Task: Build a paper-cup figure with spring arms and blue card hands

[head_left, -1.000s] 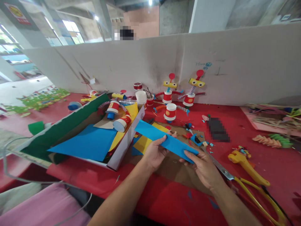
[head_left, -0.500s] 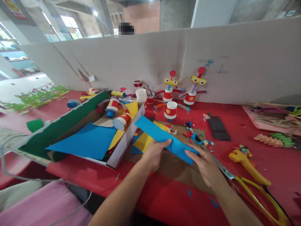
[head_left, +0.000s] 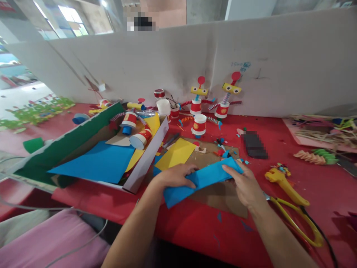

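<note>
A folded strip of blue paper [head_left: 206, 176] is held between both hands above a brown cardboard sheet [head_left: 231, 197]. My left hand [head_left: 178, 176] pinches it left of its middle, thumb on top. At the strip's right end, my right hand [head_left: 241, 178] grips it with the thumb above and the fingers partly hidden beneath. Yellow paper [head_left: 175, 154] lies just behind my left hand. Scissors with yellow handles [head_left: 295, 219] rest to the right, their blades mostly hidden behind my right wrist.
An open box [head_left: 145, 163] at the left holds blue paper [head_left: 97, 162] and cup figures. More cup figures [head_left: 196, 106] stand along the white partition [head_left: 139, 67]. A yellow glue gun [head_left: 287, 186] and a dark pixelated object [head_left: 254, 144] lie at the right.
The blue strip has turned, its left end now nearer me and its right end farther away. My left hand has shifted slightly left along with it. The view has also moved slightly.
</note>
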Action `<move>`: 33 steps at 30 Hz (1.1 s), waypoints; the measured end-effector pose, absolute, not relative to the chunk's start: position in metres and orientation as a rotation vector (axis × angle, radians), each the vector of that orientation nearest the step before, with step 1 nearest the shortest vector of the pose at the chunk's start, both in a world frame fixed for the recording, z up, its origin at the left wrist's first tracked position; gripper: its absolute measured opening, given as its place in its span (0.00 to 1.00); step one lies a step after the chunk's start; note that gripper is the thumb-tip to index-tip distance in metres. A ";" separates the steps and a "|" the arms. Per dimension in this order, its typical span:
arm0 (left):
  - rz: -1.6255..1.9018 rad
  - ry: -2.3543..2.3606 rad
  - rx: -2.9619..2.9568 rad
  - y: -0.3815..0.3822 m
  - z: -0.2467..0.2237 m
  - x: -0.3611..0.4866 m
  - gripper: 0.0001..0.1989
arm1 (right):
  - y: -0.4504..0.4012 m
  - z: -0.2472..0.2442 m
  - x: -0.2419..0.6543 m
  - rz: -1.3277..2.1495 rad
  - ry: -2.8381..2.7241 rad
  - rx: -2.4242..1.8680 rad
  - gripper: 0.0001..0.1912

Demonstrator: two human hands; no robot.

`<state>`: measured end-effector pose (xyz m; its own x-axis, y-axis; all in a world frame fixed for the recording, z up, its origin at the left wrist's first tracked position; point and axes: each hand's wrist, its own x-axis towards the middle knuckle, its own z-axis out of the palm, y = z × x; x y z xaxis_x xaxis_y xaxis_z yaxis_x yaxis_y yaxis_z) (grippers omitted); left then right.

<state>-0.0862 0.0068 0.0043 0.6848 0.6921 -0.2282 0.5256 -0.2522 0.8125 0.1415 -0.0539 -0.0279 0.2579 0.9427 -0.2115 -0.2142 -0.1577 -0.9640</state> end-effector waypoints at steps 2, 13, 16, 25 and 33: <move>0.127 1.030 2.013 0.011 0.006 -0.095 0.28 | -0.052 -0.030 0.144 1.193 -0.888 -1.389 0.26; 0.435 1.153 2.321 -0.032 -0.016 -0.051 0.20 | -0.053 -0.034 0.168 1.218 -1.537 -1.671 0.20; 0.515 1.080 2.307 -0.031 -0.024 -0.056 0.17 | -0.056 -0.025 0.180 0.845 -1.947 -1.778 0.20; 0.449 1.114 2.282 -0.027 -0.009 -0.056 0.12 | -0.054 -0.016 0.173 0.805 -2.067 -1.623 0.12; 0.215 1.373 2.355 -0.004 -0.001 -0.062 0.11 | -0.051 -0.016 0.169 0.722 -2.002 -1.670 0.11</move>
